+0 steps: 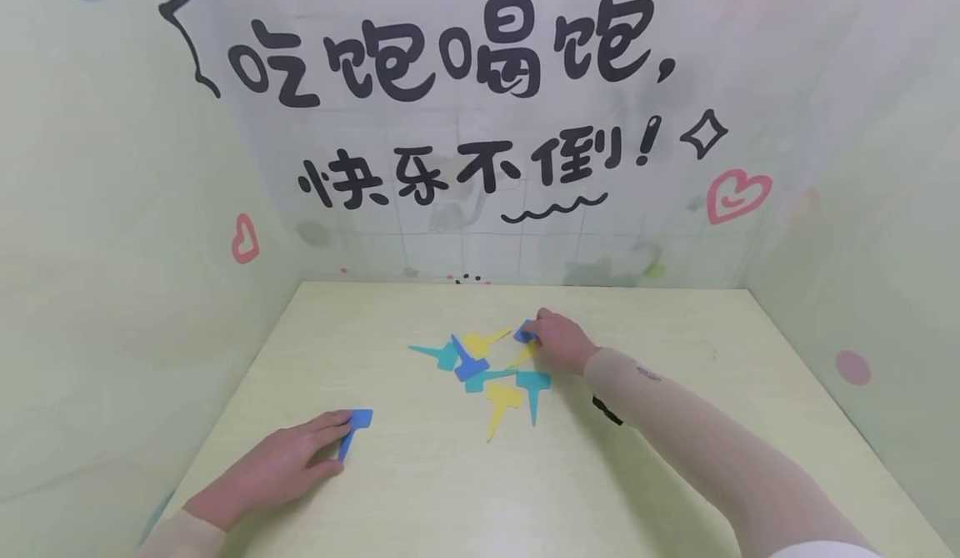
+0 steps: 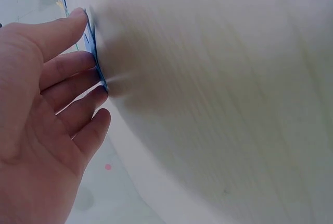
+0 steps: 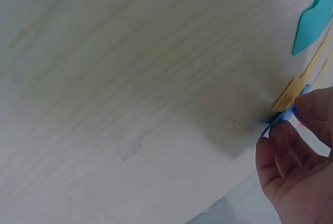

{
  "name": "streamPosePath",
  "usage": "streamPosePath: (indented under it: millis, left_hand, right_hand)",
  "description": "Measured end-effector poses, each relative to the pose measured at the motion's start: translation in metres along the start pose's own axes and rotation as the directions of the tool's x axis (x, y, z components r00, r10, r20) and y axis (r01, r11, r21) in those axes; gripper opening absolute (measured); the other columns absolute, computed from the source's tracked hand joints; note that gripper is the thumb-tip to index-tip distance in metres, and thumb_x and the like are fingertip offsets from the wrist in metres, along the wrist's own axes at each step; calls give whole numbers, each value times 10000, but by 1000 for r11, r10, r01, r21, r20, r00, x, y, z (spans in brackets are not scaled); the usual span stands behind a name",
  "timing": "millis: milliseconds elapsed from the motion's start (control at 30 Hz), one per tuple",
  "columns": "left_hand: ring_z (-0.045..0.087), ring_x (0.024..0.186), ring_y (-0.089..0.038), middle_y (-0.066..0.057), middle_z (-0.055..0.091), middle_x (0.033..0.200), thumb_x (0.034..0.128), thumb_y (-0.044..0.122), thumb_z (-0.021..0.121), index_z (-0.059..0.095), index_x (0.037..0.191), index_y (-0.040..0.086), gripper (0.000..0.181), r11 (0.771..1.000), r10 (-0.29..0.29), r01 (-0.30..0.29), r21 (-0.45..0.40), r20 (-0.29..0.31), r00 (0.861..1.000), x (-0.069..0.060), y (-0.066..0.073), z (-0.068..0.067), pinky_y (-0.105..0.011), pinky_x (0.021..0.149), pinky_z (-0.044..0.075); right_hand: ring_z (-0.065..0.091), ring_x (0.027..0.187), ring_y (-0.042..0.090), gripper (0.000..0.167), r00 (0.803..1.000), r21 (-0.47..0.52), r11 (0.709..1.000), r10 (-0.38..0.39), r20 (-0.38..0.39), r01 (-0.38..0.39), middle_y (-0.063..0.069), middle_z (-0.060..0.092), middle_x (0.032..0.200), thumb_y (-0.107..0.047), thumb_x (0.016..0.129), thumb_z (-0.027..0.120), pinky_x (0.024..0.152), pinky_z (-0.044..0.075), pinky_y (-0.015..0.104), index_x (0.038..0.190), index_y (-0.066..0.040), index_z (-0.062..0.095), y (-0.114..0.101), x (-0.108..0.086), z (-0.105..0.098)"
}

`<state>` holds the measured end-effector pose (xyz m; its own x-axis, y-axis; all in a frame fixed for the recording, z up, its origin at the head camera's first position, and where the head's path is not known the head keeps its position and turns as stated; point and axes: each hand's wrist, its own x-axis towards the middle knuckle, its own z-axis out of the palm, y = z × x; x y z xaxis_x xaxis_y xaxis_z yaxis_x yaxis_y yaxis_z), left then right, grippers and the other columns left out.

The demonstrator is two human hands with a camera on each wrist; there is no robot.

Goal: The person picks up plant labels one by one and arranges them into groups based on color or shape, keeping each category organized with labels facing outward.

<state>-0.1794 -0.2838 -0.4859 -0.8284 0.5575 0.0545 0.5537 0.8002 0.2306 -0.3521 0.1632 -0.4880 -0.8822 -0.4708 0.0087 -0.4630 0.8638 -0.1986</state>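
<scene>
My left hand (image 1: 288, 455) lies low over the table at the left. Its fingertips touch a blue T-shaped plant label (image 1: 362, 418), the thumb near the stem's tip. In the left wrist view blue label edges (image 2: 97, 57) show under the fingertips. At the back, my right hand (image 1: 564, 339) pinches another blue plant label (image 1: 522, 333) between thumb and fingers. The right wrist view shows a yellow label (image 3: 290, 95) beside that blue one. A loose group holds a blue label (image 1: 471, 368), yellow labels (image 1: 504, 395) and teal labels (image 1: 534, 381), some overlapping.
The pale wood-grain table (image 1: 420, 491) is enclosed by printed curtains (image 1: 480, 241) at the back and both sides. My right forearm (image 1: 697, 441) crosses the table's right half, a black strap piece (image 1: 607, 410) below its wrist.
</scene>
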Motion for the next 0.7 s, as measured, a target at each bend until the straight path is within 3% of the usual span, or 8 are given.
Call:
streamPosePath:
  millis: [233, 400, 533, 700]
  left_hand:
    - [525, 1315, -343, -108, 499, 1502, 945, 358, 710, 567, 1426, 48, 590, 1000, -23, 23, -3, -13, 1000, -2, -1, 4, -493, 1028, 470]
    - [538, 1299, -359, -120, 512, 1488, 948, 359, 708, 578, 1414, 42, 578, 1000, -13, 13, -4, -16, 1000, -1, -3, 6, -505, 1020, 475]
    - [533, 1301, -373, -128, 510, 1488, 954, 362, 699, 579, 1412, 38, 573, 1000, -16, 16, -15, -5, 1000, -1, -2, 3, -517, 1021, 470]
    - [522, 1311, -370, -123, 498, 1499, 957, 375, 691, 569, 1421, 44, 583, 1000, -21, 21, -20, 5, 1000, -1, -1, 1, -514, 1030, 462]
  right_hand:
    - [533, 785, 180, 293, 998, -42, 998, -40, 44, 42, 10, 563, 932, -81, 979, 598, 708, 509, 344, 1229, -166, 725, -4, 5, -16]
    - [606, 1008, 229, 324, 989, -64, 988, -134, 64, 139, -3, 682, 1099, -6, 950, 582, 880, 536, 428, 1142, -190, 768, 4, 8, -31]
    - [597, 1127, 226, 387, 972, -58, 975, -207, 114, 215, -40, 693, 1219, 20, 941, 601, 975, 505, 429, 1187, -231, 764, 11, 8, -27]
    - [594, 1093, 241, 397, 965, -88, 964, -243, 96, 251, -4, 676, 1211, 16, 936, 620, 940, 519, 425, 1236, -217, 739, 13, 2, -19]
